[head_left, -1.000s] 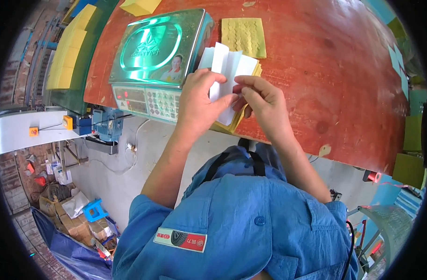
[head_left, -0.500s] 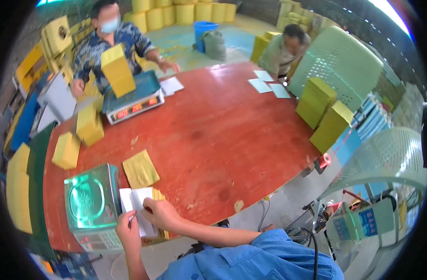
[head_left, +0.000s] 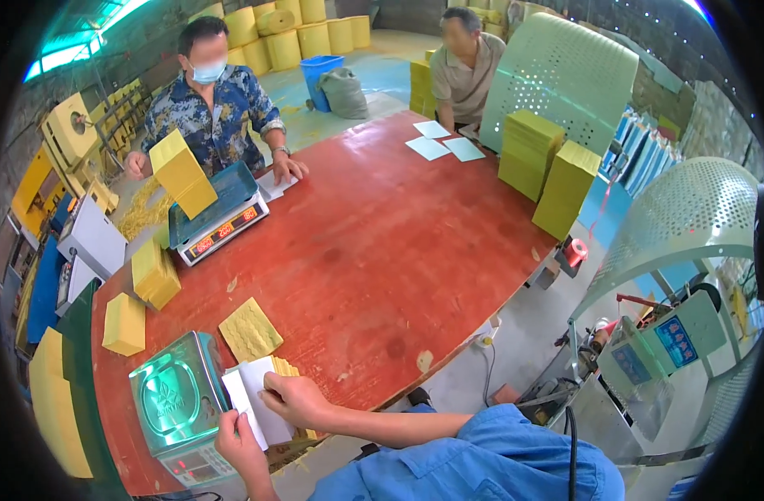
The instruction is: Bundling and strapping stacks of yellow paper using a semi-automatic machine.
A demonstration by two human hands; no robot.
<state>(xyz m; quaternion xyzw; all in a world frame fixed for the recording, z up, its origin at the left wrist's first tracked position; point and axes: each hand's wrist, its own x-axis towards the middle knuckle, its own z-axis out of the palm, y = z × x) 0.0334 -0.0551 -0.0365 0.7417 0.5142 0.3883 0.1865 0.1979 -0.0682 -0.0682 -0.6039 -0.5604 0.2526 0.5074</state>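
Note:
Low on the table's near edge, white paper (head_left: 257,377) lies over a stack of yellow sheets (head_left: 285,367). My left hand (head_left: 242,444) pinches the paper's left edge, which is lifted and bent up. My right hand (head_left: 298,402) is closed, its curled fingers at the paper's right part; its fingertips are partly hidden. Just left of the paper stands a green-lit weighing scale (head_left: 175,401) with a bare pan. Beyond it a loose yellow paper pad (head_left: 250,329) lies flat with a wavy surface.
A red table (head_left: 357,275) spreads ahead. Across it, a masked person (head_left: 211,108) stands by a second scale (head_left: 219,230) bearing yellow blocks (head_left: 183,174). Another person (head_left: 465,71) is at the far right, near white sheets (head_left: 432,149). Yellow stacks (head_left: 565,188) and perforated green chairs (head_left: 557,75) are rightward.
My left hand has lifted the white paper's left edge, which now stands bent. The masked person's hand has come down onto white sheets. The far-right person has raised their head. My view has shifted.

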